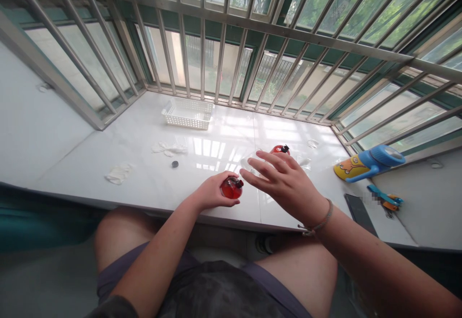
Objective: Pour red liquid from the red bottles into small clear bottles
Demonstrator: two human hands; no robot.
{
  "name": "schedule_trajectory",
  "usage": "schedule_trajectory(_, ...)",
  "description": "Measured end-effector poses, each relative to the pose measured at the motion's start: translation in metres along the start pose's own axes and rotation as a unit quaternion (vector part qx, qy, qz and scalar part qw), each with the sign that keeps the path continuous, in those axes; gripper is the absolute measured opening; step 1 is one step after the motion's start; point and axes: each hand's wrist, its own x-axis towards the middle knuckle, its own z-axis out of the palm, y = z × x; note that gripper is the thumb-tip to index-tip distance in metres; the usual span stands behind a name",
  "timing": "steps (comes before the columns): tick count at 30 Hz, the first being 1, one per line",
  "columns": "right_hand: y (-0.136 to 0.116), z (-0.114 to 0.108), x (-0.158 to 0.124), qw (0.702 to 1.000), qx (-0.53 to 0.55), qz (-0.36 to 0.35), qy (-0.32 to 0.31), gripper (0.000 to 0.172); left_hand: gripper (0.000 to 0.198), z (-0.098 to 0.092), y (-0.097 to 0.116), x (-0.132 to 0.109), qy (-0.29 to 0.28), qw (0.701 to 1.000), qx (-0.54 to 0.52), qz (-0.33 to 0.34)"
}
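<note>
My left hand [212, 192] is closed round a small round red bottle [231, 188] with a dark cap, resting on the white windowsill [144, 173]. Just to its right hovers my right hand [285, 181], fingers spread and holding nothing. Behind those fingers stands a second red bottle [280, 149] with a dark cap, next to some clear plastic wrapping [304, 161]. A small dark cap [175, 164] lies alone on the sill to the left.
A white plastic basket [187, 113] stands at the back by the window bars. Crumpled clear gloves [119, 172] lie at left. At right are a blue flashlight [375, 160], a dark phone [359, 212] and small blue-orange tools [386, 198].
</note>
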Motion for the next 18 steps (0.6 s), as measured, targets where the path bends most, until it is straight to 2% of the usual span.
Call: schedule_trajectory(18, -0.0015, -0.0016, 0.0080, 1.000, 0.002, -0.013, 0.017, 0.044, 0.064, -0.0003, -0.0010, -0.0001, 0.004, 1.000, -0.003, -0.003)
